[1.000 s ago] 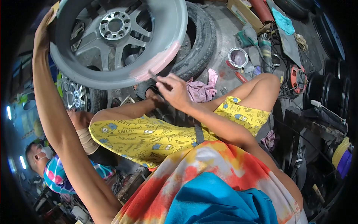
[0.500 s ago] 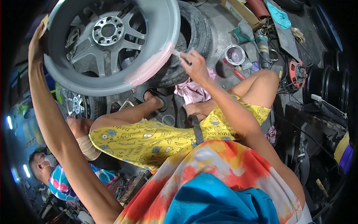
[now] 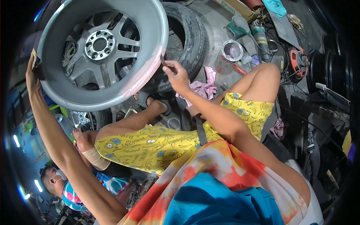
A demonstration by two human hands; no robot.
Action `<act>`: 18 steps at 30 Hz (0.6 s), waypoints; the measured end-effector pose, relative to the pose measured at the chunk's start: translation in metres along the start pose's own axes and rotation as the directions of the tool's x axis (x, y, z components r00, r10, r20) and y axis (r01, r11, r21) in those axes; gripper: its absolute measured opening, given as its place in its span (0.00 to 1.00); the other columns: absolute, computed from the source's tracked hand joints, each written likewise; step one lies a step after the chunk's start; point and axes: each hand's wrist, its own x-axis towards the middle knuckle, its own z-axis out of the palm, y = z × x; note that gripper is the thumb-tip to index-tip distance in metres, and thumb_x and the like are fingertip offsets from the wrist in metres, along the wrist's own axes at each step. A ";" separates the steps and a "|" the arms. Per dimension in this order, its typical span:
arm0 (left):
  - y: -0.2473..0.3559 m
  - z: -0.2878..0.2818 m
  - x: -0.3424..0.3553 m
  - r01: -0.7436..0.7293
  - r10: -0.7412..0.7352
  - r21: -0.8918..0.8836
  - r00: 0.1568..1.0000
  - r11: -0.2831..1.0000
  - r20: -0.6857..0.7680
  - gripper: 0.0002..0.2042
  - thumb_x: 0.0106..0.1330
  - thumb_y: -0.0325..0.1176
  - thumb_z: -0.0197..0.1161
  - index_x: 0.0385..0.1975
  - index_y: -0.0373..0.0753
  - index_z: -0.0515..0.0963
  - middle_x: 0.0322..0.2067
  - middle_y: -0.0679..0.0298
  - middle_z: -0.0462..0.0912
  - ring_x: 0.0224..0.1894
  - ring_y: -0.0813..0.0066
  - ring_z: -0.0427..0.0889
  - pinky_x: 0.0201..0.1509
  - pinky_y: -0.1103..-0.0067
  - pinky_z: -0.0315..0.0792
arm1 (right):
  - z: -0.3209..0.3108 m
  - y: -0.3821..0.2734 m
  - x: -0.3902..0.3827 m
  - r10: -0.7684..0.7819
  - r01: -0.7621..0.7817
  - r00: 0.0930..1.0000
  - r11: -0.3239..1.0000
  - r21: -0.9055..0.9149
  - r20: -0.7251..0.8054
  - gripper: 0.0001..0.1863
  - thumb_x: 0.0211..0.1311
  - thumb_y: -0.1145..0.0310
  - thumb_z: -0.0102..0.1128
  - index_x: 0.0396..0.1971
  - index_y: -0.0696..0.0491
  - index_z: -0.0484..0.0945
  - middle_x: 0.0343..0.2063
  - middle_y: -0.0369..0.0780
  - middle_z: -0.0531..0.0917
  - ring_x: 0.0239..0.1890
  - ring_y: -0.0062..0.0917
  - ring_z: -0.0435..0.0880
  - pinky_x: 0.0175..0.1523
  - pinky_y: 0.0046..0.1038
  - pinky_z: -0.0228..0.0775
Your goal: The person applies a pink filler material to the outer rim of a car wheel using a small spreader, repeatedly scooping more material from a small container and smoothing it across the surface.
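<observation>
A grey alloy wheel rim [image 3: 67, 95] is tilted up in front of me, with pale pink filler [image 3: 144, 77] smeared along its lower right edge. My right hand [image 3: 176, 77] pinches a thin dark putty knife [image 3: 162, 60], its blade against or very close to the filler. At the rim's far left edge is my left hand [image 3: 32, 75], closed on a small yellowish flat piece [image 3: 34, 52]; whether it also grips the rim, I cannot tell. Behind the rim lies a worn black tire [image 3: 197, 41].
An open tin of pinkish paste [image 3: 232, 50] stands right of the tire, near a red-handled tool [image 3: 240, 70], green power tool [image 3: 240, 27] and red cable reel [image 3: 299, 63]. A pink cloth [image 3: 204, 88] lies by my feet. Another person [image 3: 56, 182] sits at lower left.
My right hand and the putty knife have moved left and slightly down, along with the rim's place in view. My left hand sits lower in view. The filler looks spread more thinly.
</observation>
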 end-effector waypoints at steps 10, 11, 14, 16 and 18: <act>0.004 -0.007 0.002 0.021 -0.021 -0.046 1.000 0.999 0.002 0.23 0.77 0.39 0.59 0.65 0.31 0.75 0.62 0.54 0.80 0.64 0.64 0.79 0.71 0.70 0.70 | 0.023 -0.013 -0.061 -0.236 0.267 0.952 0.953 -0.147 0.197 0.11 0.66 0.73 0.65 0.46 0.57 0.80 0.38 0.47 0.81 0.42 0.42 0.83 0.48 0.36 0.75; 0.006 -0.006 0.000 0.009 -0.009 -0.031 1.000 0.999 0.000 0.23 0.77 0.39 0.59 0.65 0.32 0.75 0.62 0.54 0.80 0.65 0.64 0.78 0.71 0.70 0.69 | 0.019 -0.014 -0.059 -0.275 0.309 0.940 0.937 -0.164 0.201 0.11 0.66 0.74 0.65 0.46 0.58 0.80 0.39 0.47 0.80 0.43 0.43 0.82 0.48 0.37 0.75; 0.008 0.015 -0.018 -0.023 0.023 -0.019 0.999 1.000 -0.031 0.23 0.77 0.40 0.58 0.66 0.32 0.74 0.64 0.54 0.78 0.67 0.64 0.76 0.73 0.70 0.67 | 0.000 -0.016 -0.036 -0.367 0.403 0.912 0.885 -0.234 0.181 0.10 0.65 0.74 0.65 0.45 0.58 0.80 0.39 0.47 0.80 0.44 0.44 0.81 0.50 0.40 0.74; 0.013 0.036 -0.035 -0.046 0.044 -0.018 0.997 0.999 -0.067 0.23 0.78 0.40 0.57 0.67 0.32 0.73 0.65 0.54 0.77 0.68 0.64 0.75 0.75 0.70 0.65 | -0.015 -0.015 -0.016 -0.426 0.455 0.890 0.842 -0.289 0.162 0.10 0.66 0.74 0.64 0.45 0.58 0.80 0.39 0.47 0.81 0.44 0.44 0.82 0.51 0.40 0.74; 0.018 0.038 -0.041 0.018 -0.020 -0.059 0.999 0.998 -0.029 0.24 0.80 0.39 0.53 0.69 0.32 0.70 0.69 0.54 0.73 0.71 0.64 0.71 0.77 0.70 0.61 | -0.029 -0.020 0.001 -0.394 0.423 0.906 0.839 -0.342 0.152 0.11 0.66 0.73 0.64 0.47 0.57 0.81 0.39 0.47 0.81 0.45 0.44 0.82 0.50 0.39 0.75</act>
